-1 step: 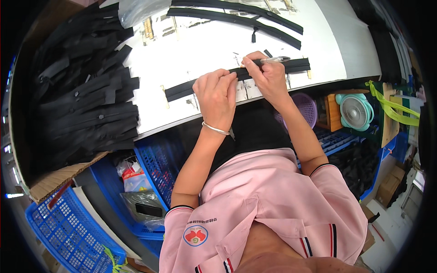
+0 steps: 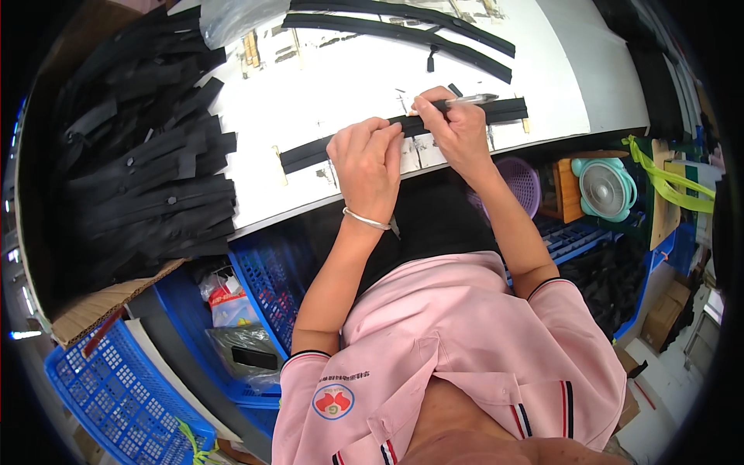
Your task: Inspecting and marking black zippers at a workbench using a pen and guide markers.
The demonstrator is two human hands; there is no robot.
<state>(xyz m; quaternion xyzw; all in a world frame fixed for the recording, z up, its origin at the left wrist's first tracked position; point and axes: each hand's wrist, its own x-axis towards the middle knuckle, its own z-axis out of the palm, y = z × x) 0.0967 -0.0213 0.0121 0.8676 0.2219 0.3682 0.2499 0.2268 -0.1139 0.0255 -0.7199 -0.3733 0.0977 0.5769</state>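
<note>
A black zipper strip (image 2: 310,154) lies slantwise along the near edge of the white tabletop. My left hand (image 2: 366,164), a silver bangle at its wrist, has its fingers closed together on the strip's middle. Just right of it, my right hand (image 2: 457,133) grips a pen (image 2: 474,99) with a clear barrel. The pen's back end points right; its tip is hidden by the fingers, over the strip. Further back on the table lie two more black zipper strips (image 2: 403,35), and a zipper pull (image 2: 432,59) hangs off one of them.
At left, a large pile of black zipper strips (image 2: 139,170) fills a cardboard box. Blue crates (image 2: 267,294) stand below the table edge. To the right are a purple basket (image 2: 518,186) and a teal fan (image 2: 605,191). A clear plastic bag (image 2: 236,23) lies at the back.
The pen's back end has tipped slightly to the right and up. My left hand has shifted very slightly left; otherwise both hands keep their places.
</note>
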